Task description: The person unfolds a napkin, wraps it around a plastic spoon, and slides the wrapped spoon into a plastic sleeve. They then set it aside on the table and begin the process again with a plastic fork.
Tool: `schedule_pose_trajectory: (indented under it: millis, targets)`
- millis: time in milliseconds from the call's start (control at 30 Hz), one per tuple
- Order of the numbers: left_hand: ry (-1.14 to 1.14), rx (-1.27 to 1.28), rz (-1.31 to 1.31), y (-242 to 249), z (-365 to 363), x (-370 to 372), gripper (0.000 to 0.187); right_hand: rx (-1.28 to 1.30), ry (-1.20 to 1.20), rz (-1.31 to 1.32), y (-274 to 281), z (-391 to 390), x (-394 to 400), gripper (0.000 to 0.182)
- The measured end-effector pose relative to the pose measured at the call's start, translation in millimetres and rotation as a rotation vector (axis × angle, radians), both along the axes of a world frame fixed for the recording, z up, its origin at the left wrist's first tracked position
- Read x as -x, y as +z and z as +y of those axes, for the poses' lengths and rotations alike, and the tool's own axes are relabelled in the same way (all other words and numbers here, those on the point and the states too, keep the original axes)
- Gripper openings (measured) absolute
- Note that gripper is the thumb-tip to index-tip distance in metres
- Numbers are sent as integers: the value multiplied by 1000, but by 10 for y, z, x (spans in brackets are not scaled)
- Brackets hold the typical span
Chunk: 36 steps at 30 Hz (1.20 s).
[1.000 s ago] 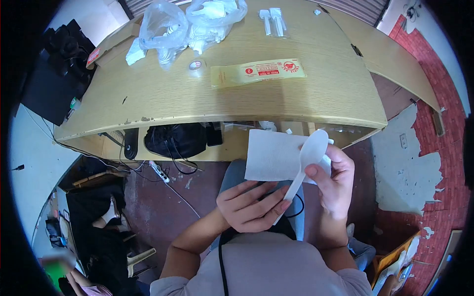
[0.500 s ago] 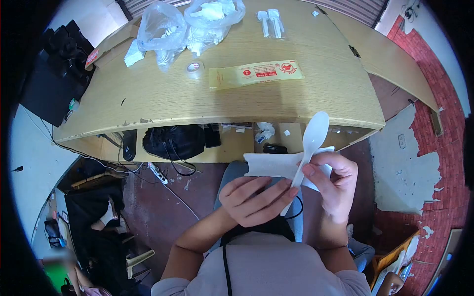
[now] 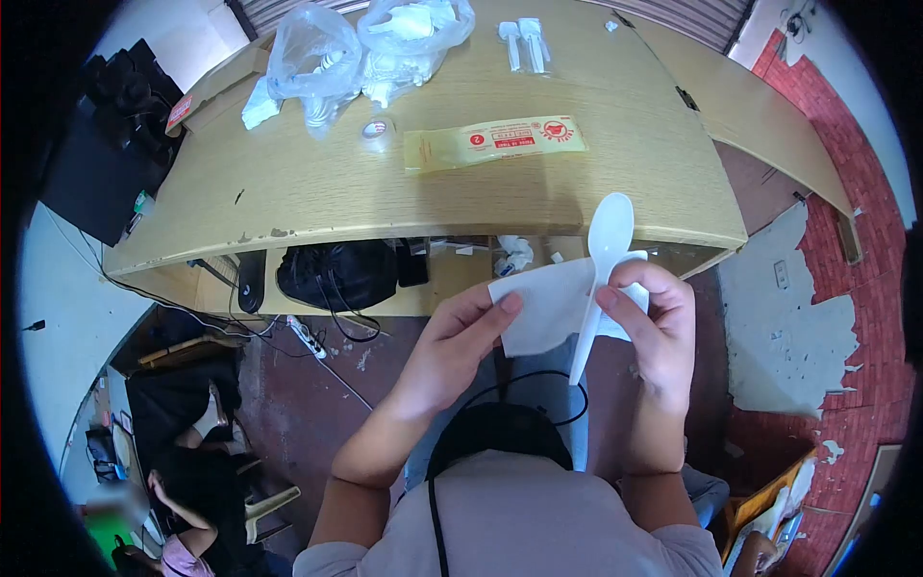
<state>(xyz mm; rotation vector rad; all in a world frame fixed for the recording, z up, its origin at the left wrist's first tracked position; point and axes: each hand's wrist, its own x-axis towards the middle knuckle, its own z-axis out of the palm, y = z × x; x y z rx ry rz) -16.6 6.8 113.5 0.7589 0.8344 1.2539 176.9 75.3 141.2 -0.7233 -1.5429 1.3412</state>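
A white plastic spoon [image 3: 611, 233] stands nearly upright, bowl up, in front of the desk edge. My right hand [image 3: 656, 327] is closed, its thumb pressing the spoon's handle against a white paper napkin [image 3: 546, 306]. Part of the napkin shows behind the handle and beside the right fingers. At the napkin's left edge, my left hand [image 3: 454, 348] pinches the paper between thumb and fingers. The napkin is spread between both hands above my lap. The lower end of the spoon handle hangs free below it.
On the desk [image 3: 317, 207] lie a yellow plastic packet [image 3: 495, 144], a tape roll [image 3: 377, 132] and wrapped white cutlery [image 3: 525, 46]. Clear bags [image 3: 315, 62] of white items stand behind. A black bag [image 3: 336, 277] sits on the shelf below. Another person's arm [image 3: 197, 524] shows lower left.
My left hand has moved from the spoon handle's lower end to the napkin's left edge. The napkin is spread wider, and the spoon is slightly higher and more upright.
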Motion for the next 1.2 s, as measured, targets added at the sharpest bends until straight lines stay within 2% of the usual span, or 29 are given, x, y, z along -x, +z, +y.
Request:
schedule_pose_trajectory:
  millis: [133, 200, 267, 333, 400, 467, 533, 733, 833, 900, 1000, 1100, 1200]
  targets:
    - [104, 23, -83, -31, 38, -61, 39, -110, 0, -162, -57, 100, -84, 9]
    - [160, 85, -148, -31, 63, 1, 38, -66, -129, -6, -82, 76, -124, 9]
    - [183, 70, -199, -34, 86, 37, 37, -327, -372, -217, -137, 18, -203, 7]
    - [206, 41, -249, -31, 121, 50, 37, -174, -423, -174, -121, -222, -175, 6]
    - [198, 67, -261, -41, 115, 33, 38, 128, -97, 188, -178, -414, -77, 5]
    - [188, 73, -280, -38, 101, 15, 38, 235, 34, 16, -197, -493, 26, 4]
    - [176, 75, -301, -27, 84, -5, 39, 103, 28, -143, -346, -472, 137, 2]
    - [124, 85, -371, 43, 15, 6, 40, -33, -86, -162, -441, -485, 293, 3]
    - [111, 68, -437, -18, 6, 41, 42, -33, -140, -175, -509, -481, 308, 4]
    - [-24, -45, -596, -59, 1, 91, 44, 12, -122, -124, -526, -486, 313, 5]
    - [-15, -19, -631, -104, -4, 113, 46, 48, -114, -78, -520, -503, 298, 5]
    - [-32, -14, -468, -232, 0, 173, 46, 68, -106, -71, -502, -503, 291, 3]
    - [-94, -5, -465, -227, 44, 222, 47, 135, -64, -38, -513, -500, 252, 5]
